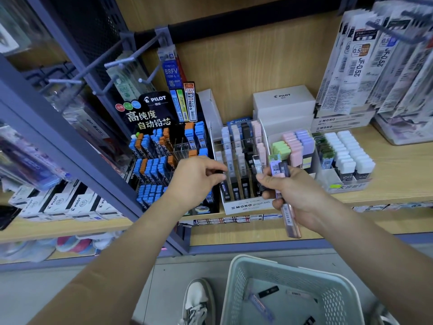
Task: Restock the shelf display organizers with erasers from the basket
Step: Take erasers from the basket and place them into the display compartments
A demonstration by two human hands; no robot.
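Black case (219, 175), pinched in my left hand (196, 179), should drop upright into the MONO organizer (246, 205) dark row at three o'clock; my right hand (297, 193) clutches spare cases (290, 221), basket (234, 277) at six.

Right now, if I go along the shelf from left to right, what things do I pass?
White Pilot boxes → black Pilot stand of blue and orange cases → white Mono organizer of slim cases → tray of green, pink and purple cases → box of white-capped cases.
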